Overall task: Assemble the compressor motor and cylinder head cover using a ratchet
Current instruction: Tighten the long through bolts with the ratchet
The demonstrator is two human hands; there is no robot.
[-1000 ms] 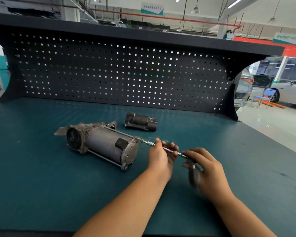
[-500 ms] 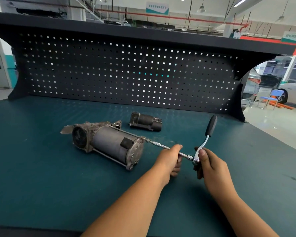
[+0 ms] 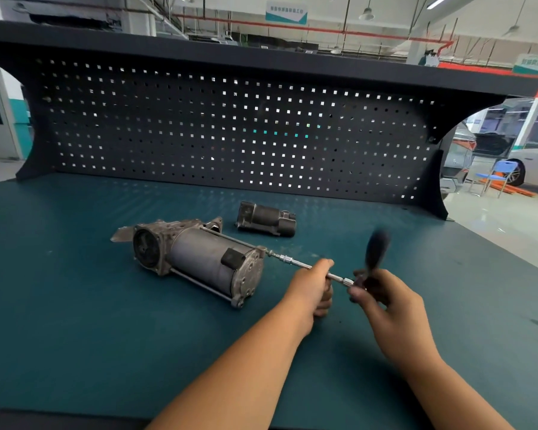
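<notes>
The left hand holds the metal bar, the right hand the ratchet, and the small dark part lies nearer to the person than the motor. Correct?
No. In the head view the small dark part lies farther away than the motor, toward the pegboard. The rest is right.

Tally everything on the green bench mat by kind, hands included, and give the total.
compressor motor: 1
smaller dark metal housing: 1
ratchet with extension bar: 1
hands: 2, left hand and right hand
Total: 5
</notes>
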